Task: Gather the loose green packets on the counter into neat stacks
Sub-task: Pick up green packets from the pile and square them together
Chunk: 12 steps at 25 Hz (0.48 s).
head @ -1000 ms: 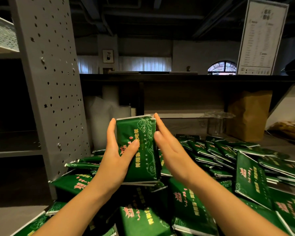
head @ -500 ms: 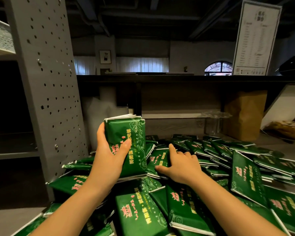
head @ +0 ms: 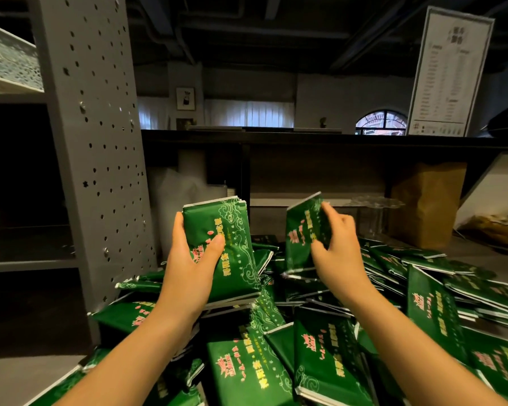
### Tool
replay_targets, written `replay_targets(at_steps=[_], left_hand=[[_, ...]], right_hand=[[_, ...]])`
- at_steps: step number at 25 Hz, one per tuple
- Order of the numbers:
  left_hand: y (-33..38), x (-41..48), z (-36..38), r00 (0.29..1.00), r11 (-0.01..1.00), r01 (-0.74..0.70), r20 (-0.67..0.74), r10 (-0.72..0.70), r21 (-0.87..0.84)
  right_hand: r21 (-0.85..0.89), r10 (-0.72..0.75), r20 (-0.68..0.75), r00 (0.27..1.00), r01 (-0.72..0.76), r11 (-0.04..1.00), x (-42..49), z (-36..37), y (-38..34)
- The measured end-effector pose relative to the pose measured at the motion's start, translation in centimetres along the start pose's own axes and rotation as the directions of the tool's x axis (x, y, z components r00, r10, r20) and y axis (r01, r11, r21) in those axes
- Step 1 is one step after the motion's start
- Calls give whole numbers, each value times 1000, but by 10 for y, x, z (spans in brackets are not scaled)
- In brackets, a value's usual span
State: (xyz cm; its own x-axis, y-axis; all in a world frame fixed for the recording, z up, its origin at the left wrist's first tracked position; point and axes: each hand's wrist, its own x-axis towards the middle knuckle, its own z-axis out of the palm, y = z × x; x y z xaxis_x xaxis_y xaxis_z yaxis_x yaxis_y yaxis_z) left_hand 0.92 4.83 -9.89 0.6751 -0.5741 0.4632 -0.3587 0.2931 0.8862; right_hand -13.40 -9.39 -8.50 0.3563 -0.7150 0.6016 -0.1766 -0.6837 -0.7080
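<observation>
Just right of the grey perforated post (head: pixel 97 159), the left hand (head: pixel 192 269) grips an upright stack of packets (head: pixel 222 247), thumb pressed across its glossy green front with pink and yellow print. Farther right, the right hand (head: pixel 336 253) pinches a single packet (head: pixel 304 230) by its edge, above the loose pile (head: pixel 320 347) on the counter (head: pixel 18 373).

1 head-worn wide-angle view, facing forward and slightly down, close over the counter (head: pixel 18 373), shelving beyond
</observation>
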Motion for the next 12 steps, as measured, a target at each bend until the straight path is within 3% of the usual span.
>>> replay_targets(at_steps=[2,5,12], left_hand=[[1,0,0,998,996,58,-4,-58,-71],[1,0,-2,988,974,148,-7,-152,-170],[9,-3,0,969,934,233,-11,-245,-271]], right_hand=[[281,27,-35,999,-16,960,-4,0,-14],[546,31,75,997,-67,835,-16,7,-31],[531,-136,76,988,76,844,-34,21,-38]])
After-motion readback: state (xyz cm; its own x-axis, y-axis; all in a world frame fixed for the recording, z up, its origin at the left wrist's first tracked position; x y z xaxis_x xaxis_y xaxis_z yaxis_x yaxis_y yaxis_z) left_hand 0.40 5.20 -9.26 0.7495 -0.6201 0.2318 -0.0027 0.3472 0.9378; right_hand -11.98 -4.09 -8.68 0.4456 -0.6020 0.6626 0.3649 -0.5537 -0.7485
